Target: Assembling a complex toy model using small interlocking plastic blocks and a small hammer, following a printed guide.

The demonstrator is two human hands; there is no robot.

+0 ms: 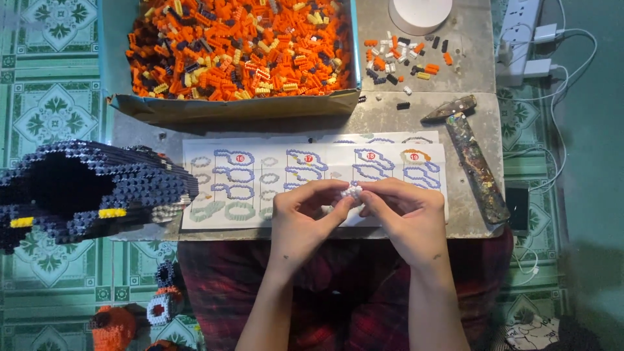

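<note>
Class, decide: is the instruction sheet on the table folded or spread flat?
Spread flat: the instruction sheet lies open on the table, its diagram panels showing.

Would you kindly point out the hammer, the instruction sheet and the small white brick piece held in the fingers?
hammer [478,168], head view, on the middle of its paint-stained handle.
instruction sheet [250,159], head view, on its upper left panel.
white brick piece [353,192], head view, on its visible top between the fingertips.

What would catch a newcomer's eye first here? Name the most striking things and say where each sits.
First, the cardboard box at the top, heaped with tiny orange, yellow and dark bricks. Next, the big dark blue brick model with yellow patches at the left edge. In the centre, the left hand and right hand pinch a small white brick piece above the instruction sheet; a worn hammer lies to the right.
</note>
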